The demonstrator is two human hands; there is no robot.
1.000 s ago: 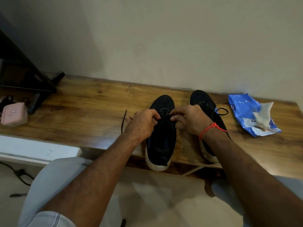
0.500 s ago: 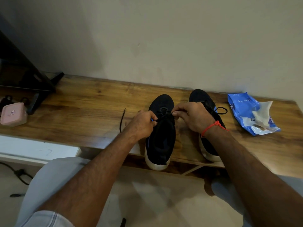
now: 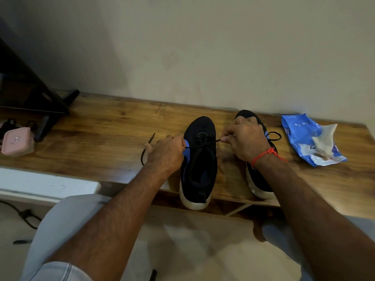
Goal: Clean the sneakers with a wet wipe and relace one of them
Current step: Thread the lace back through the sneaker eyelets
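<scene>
Now the wooden table fills the middle of the frame. Two black sneakers stand on it: the left sneaker at the centre, its heel over the table's near edge, and the right sneaker just beside it. A blue wipes pack lies at the right. The left hand and the right hand each pinch one end of the black lace across the centre sneaker.
</scene>
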